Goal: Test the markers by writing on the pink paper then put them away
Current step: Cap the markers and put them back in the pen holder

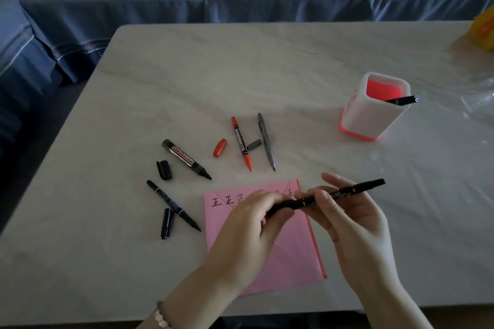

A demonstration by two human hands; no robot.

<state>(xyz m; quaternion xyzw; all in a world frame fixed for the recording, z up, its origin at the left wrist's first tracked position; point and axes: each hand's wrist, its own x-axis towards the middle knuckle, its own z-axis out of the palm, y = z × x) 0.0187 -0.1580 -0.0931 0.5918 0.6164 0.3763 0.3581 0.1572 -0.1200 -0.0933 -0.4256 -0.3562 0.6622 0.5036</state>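
Both hands hold 1 black marker [328,195] over the pink paper [288,248], lower centre. The left hand [251,224] pinches its near end, likely the cap; the right hand [347,211] pinches the barrel. 4 uncapped markers lie upper left.

Thick black marker [186,159]: "WHITEBOARD" in white capitals on a red band along the barrel.
Pink paper [288,248]: a row of handwritten "正" characters along the top edge; three read plainly at the left, one more at the right corner, others are partly hidden behind the hands.
Red marker [242,145]: small label print, too small to read.
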